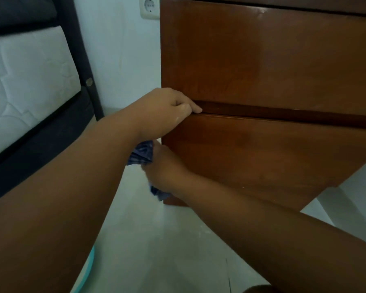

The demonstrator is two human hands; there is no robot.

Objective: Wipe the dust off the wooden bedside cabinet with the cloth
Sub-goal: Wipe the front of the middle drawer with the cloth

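The cloth [143,154], soft, light and easily bunched, is judged best held crumpled in the palm; it is gripped that way by the closed right hand [165,168] at centre frame, against the lower left edge of the wooden bedside cabinet [262,66]. The cabinet, rigid and probably heavy, fills the upper right. The left hand [167,108], fingers curled, is hooked into the groove between the drawer fronts.

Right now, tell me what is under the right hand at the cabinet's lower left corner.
A bunched blue cloth shows above and below the right hand, pressed at the left edge of the wooden cabinet. The hand covers the cloth's middle, so contact with the wood cannot be seen.
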